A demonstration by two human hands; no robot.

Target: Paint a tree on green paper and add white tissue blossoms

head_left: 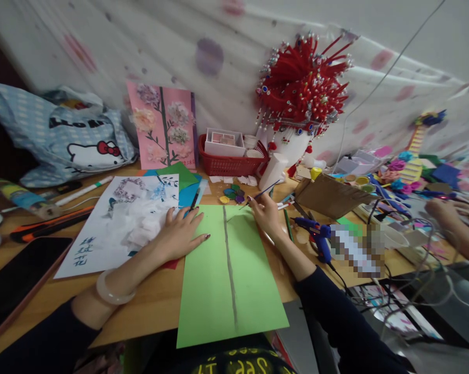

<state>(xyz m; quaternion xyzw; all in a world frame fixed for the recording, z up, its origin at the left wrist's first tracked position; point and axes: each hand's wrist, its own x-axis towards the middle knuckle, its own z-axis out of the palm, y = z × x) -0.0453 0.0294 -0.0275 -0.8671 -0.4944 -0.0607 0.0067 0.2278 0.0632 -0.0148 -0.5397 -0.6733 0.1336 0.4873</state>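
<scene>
A light green sheet of paper (206,291) lies in front of me, its near edge hanging over the table edge. A dark painted line (229,259) runs down it, with a short thin stroke branching near the top. My right hand (266,214) pinches a thin paintbrush (267,188) above the sheet's upper right. My left hand (183,231) rests flat with fingers spread, across the green sheet's left edge and a white sheet (90,244) bearing flower pictures, crumpled white pieces and brush writing. Beyond the sheet sits a small palette of coloured paint (231,193).
A red basket (230,163), a white cup (273,171) and a pink flower picture (164,124) stand at the back. A blue glue gun (320,236) and cables lie right, a phone (19,280) left. Another person's hand (444,215) is at far right.
</scene>
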